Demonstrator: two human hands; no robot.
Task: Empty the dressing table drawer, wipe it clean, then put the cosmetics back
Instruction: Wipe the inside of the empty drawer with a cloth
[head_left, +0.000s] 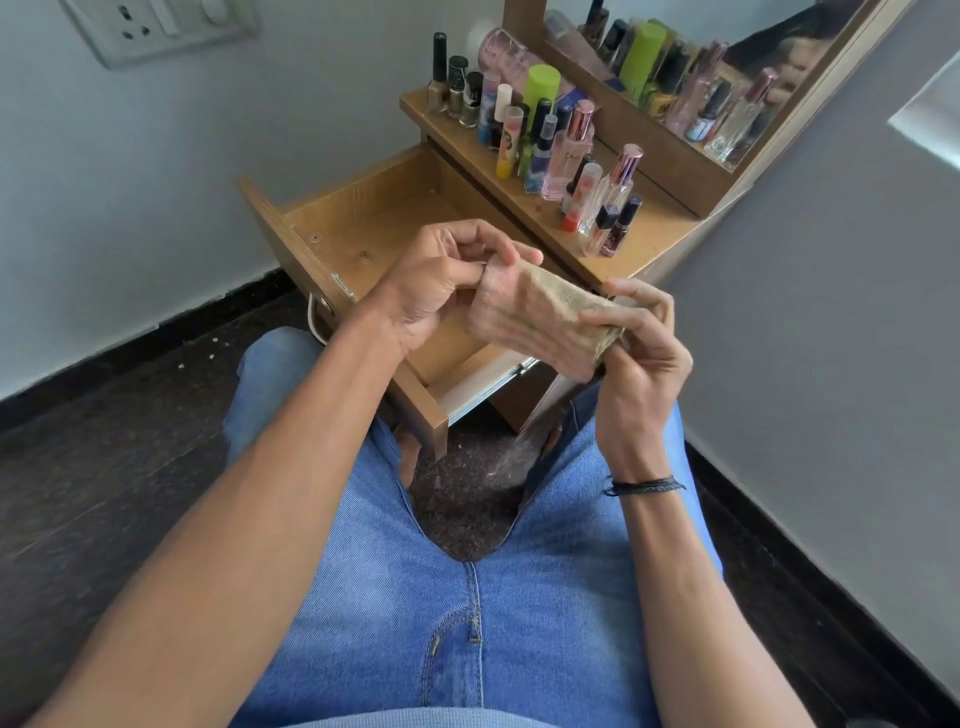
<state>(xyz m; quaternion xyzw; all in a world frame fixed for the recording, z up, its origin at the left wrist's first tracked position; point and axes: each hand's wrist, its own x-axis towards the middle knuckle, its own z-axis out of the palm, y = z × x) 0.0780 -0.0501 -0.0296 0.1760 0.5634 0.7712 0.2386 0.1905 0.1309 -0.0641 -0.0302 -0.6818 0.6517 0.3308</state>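
The wooden drawer (363, 218) of the dressing table stands pulled open, and the part of its inside that I can see is bare. Just above its front half I hold a beige cloth (535, 319) stretched between both hands. My left hand (441, 280) pinches the cloth's left end. My right hand (639, 343) pinches its right end with curled fingers. Several cosmetics (550, 140), nail polish bottles, tubes and perfume bottles, stand upright in rows on the table top (649, 239) to the right of the drawer.
A mirror (691, 57) behind the table top reflects the bottles. A white wall with a switch plate (156, 31) lies to the left, a grey wall to the right. My knees in blue jeans (467, 597) sit close below the drawer on a dark floor.
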